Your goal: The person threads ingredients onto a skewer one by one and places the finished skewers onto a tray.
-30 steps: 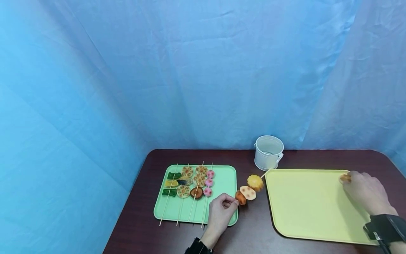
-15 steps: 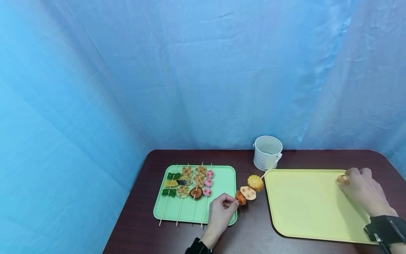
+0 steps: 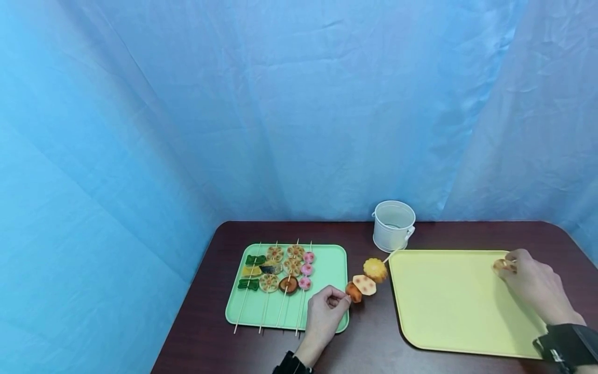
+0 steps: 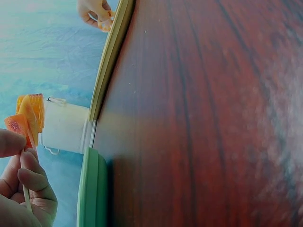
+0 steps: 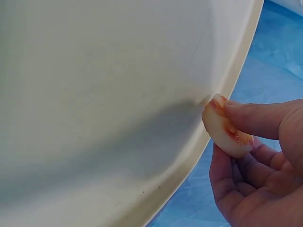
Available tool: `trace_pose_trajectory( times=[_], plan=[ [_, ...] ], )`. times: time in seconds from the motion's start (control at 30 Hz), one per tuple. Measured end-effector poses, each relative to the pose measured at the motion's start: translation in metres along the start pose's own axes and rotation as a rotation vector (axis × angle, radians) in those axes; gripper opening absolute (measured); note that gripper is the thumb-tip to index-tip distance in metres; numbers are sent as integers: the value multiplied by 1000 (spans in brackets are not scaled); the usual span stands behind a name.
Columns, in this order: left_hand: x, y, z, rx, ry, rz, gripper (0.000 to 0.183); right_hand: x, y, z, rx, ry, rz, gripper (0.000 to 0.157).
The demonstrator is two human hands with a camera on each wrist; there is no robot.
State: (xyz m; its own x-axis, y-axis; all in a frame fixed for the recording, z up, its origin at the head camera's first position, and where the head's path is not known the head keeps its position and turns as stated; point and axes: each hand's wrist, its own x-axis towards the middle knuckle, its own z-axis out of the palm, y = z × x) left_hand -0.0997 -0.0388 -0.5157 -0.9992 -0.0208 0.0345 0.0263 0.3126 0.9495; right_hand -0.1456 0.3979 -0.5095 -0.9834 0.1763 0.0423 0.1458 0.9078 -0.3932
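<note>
My left hand (image 3: pixel 324 314) pinches the lower end of a skewer (image 4: pixel 26 189) between thumb and fingers, beside the green tray's right edge. On this skewer sit an orange-brown piece (image 3: pixel 353 292), a pale spotted slice (image 3: pixel 364 284) and a yellow corn piece (image 3: pixel 375 270). It slants up to the right, and its bare tip shows near the yellow tray. Over the yellow tray's far right corner, my right hand (image 3: pixel 537 283) pinches a lotus root slice (image 5: pixel 225 127), pale with reddish-brown marks. Thumb and fingers cover part of that slice.
The green tray (image 3: pixel 329 259) holds several loaded skewers (image 3: pixel 288 284), whose bare ends overhang its front edge. To the right lies the yellow tray (image 3: pixel 453 306). A white bucket (image 3: pixel 390 234) stands at the back of the dark table (image 3: pixel 374 337), before a blue curtain (image 3: pixel 299 130).
My right hand has shifted slightly left with the lotus root slice, which has turned a little in its fingers. The left hand and its skewer stay in place.
</note>
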Motion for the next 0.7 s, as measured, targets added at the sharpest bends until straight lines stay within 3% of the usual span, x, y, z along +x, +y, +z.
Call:
trace_pose_trajectory(
  times=[0.33, 0.57, 0.7],
  plan=[
    [0, 0, 1, -7, 0, -2, 8, -14, -22, -3, 38, -23, 23, 60],
    [-1, 1, 3, -15, -4, -6, 7, -26, -42, 1, 198, 41, -139, 54],
    [-2, 3, 3, -24, -9, -18, 7, -32, -58, 8, 224, 93, -184, 48]
  ],
)
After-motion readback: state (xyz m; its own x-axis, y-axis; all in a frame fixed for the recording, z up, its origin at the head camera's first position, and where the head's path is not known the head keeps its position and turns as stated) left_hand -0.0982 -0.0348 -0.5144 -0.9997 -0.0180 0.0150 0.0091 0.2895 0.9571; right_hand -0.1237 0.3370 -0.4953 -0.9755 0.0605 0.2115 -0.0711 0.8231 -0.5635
